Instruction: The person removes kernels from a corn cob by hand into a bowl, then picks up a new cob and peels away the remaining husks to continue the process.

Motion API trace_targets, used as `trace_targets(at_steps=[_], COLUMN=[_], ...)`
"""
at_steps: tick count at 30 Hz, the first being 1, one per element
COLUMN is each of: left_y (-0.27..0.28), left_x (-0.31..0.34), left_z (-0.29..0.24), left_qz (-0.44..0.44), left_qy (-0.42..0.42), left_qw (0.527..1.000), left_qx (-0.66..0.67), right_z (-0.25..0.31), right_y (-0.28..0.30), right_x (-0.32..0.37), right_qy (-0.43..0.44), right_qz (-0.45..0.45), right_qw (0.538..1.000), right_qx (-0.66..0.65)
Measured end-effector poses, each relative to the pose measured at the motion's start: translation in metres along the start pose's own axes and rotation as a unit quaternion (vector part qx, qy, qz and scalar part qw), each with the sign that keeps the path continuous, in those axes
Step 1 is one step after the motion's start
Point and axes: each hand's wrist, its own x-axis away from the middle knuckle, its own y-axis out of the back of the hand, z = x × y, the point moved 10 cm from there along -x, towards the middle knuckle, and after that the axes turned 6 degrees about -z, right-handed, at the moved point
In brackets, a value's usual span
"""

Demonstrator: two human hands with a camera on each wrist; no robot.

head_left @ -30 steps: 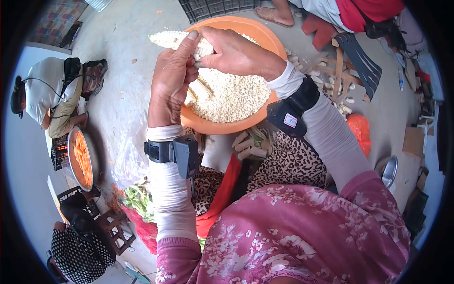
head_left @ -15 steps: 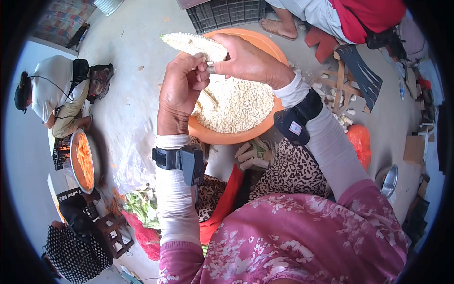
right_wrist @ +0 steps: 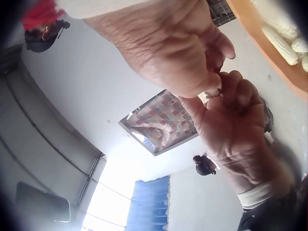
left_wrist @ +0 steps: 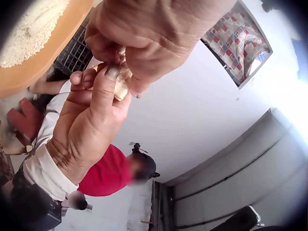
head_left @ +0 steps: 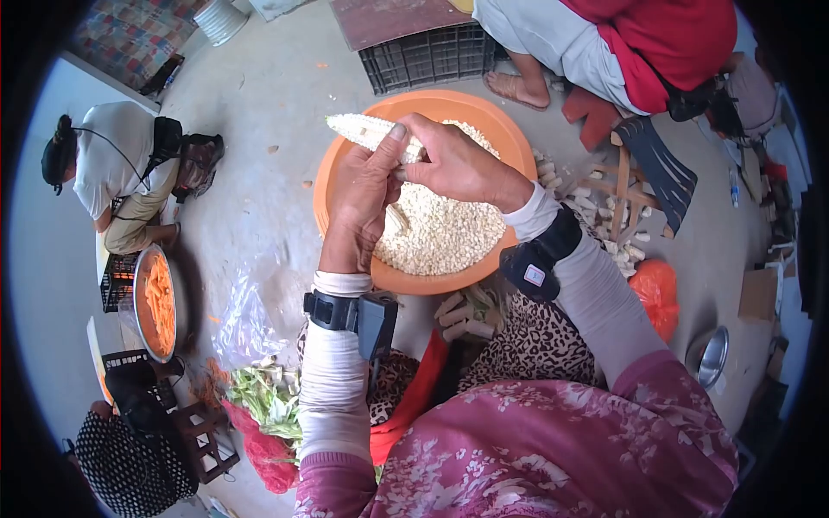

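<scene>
A white corn cob (head_left: 367, 131) is held above an orange basin (head_left: 332, 186), its pointed end toward the upper left. The right hand (head_left: 462, 162) grips its thick end. The left hand (head_left: 358, 192) has its fingers curled at the cob's lower side, the thumb lying on the kernels. Loose white kernels (head_left: 440, 237) fill much of the basin. In the left wrist view the left hand (left_wrist: 159, 36) and right hand (left_wrist: 89, 118) meet at the cob end (left_wrist: 121, 86). The right wrist view shows the right hand (right_wrist: 168, 50) against the left hand (right_wrist: 236, 120), mostly hiding the cob.
Stripped cobs (head_left: 604, 220) lie right of the basin by a wooden stool (head_left: 620, 194). A black crate (head_left: 427, 60) stands behind it. A person in red (head_left: 691, 43) sits at upper right; another person (head_left: 125, 164) is at left near a bowl of orange pieces (head_left: 159, 302).
The head view has shifted, so basin and hands appear lower. The left thumb, lower on the cob half a second ago, lies across it again. Both hands stay at the cob.
</scene>
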Motion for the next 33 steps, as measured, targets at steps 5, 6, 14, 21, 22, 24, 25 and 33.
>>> trace_targets(at_steps=[5,6,14,21,22,24,25,33], left_y=[-0.004,-0.007,-0.011,0.006,0.008,0.019,0.025,0.029], left_x=[0.000,0.000,0.003,-0.002,-0.003,-0.007,-0.006,-0.006], left_z=[0.001,0.002,-0.001,-0.007,-0.008,-0.008,-0.010,-0.017], left_qz=[0.041,0.062,0.099,0.041,0.041,-0.004,-0.055,-0.059], left_qy=[0.001,0.000,-0.014,0.011,0.011,0.024,0.016,-0.040], left_qw=[0.999,0.998,0.994,0.994,0.994,0.984,0.984,0.996], left_qx=[0.018,0.031,0.040,0.104,0.104,0.179,0.166,0.047], right_z=[-0.006,-0.008,-0.013,-0.012,-0.013,-0.011,-0.010,-0.018], right_y=[-0.002,-0.002,0.000,0.005,0.005,0.004,0.004,-0.006], right_x=[0.000,0.000,0.001,-0.003,-0.003,-0.001,-0.001,0.001], right_qy=[-0.028,-0.034,-0.088,-0.081,-0.085,-0.088,-0.091,-0.079], right_qz=[0.053,0.057,0.088,0.034,0.034,0.036,0.039,0.076], right_qw=[0.997,0.997,0.991,0.994,0.995,0.994,0.994,0.994], right_qx=[0.047,0.037,-0.047,-0.063,-0.051,-0.049,-0.047,-0.024])
